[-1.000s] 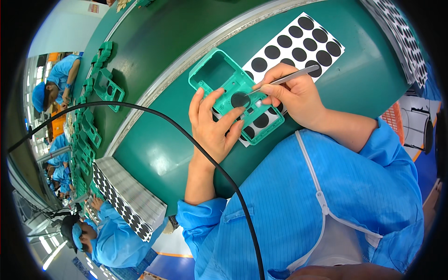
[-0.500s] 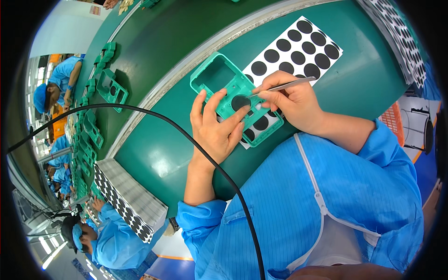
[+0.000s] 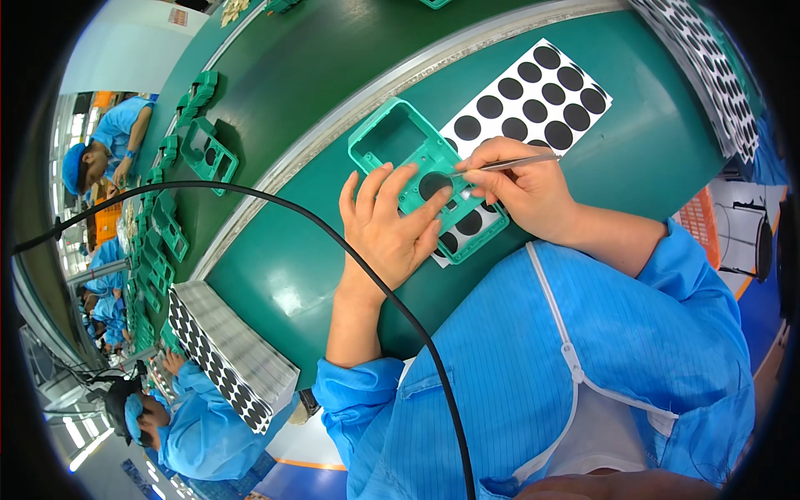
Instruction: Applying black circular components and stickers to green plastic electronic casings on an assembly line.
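A green plastic housing point(image 3: 427, 157) with a large rectangular opening lies tilted on the green table, partly over a white sheet of round black stickers point(image 3: 534, 110). In its middle sits a black round sticker point(image 3: 433, 185). My left hand point(image 3: 379, 225) rests over the housing's left side with fingers spread, one fingertip at the sticker's lower edge. Metal tweezers point(image 3: 529, 161) are pinched in my right hand point(image 3: 533, 196), their tips beside the sticker's right edge. My right fingers partly cover the housing's right side.
A tall stack of sticker sheets point(image 3: 242, 342) stands at the left, another point(image 3: 708, 75) at the far right. Several green housings point(image 3: 208, 154) line the dark green belt beyond the table's rail. A black cable point(image 3: 333, 237) arcs across the view. Co-workers in blue point(image 3: 217, 425) sit at the left.
The housing has shifted slightly right and down in view. My left fingers have moved a little over it, and the tweezers lie flatter in my right hand.
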Demonstrator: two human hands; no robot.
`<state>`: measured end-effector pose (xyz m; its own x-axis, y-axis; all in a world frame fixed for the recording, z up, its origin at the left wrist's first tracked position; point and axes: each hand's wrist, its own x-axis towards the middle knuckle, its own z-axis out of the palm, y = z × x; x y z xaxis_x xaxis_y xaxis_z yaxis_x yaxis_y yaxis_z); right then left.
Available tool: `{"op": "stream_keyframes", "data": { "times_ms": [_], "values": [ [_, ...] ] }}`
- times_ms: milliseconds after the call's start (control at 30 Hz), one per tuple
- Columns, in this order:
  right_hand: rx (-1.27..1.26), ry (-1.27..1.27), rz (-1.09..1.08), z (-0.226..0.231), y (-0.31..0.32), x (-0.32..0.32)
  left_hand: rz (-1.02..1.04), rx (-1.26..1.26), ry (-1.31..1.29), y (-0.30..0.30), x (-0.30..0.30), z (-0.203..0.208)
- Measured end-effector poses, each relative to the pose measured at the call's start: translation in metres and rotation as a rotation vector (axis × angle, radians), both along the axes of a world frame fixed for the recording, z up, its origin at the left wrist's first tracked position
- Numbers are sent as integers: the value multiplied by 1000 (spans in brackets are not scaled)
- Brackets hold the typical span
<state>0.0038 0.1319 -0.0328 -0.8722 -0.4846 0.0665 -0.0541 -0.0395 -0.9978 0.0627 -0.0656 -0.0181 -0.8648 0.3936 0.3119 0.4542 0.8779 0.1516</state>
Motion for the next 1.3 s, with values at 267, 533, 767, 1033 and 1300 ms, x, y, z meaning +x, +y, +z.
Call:
{"op": "stream_keyframes", "data": {
  "times_ms": [267, 533, 767, 1033, 1300],
  "values": [
    [23, 500, -63, -7, 0, 2, 20, -30, 18, 1, 2, 1],
    [58, 585, -8, -4, 5, 5, 40, -31, 18, -2, 4, 1],
    [37, 620, -3, -8, 5, 7, 37, -24, 22, -3, 6, 2],
    [-2, 622, -14, -9, 4, 9, 35, -11, 19, -4, 7, 1],
    [71, 629, 8, -4, 1, 9, 29, 7, 50, -5, 7, -3]
  ]
}}
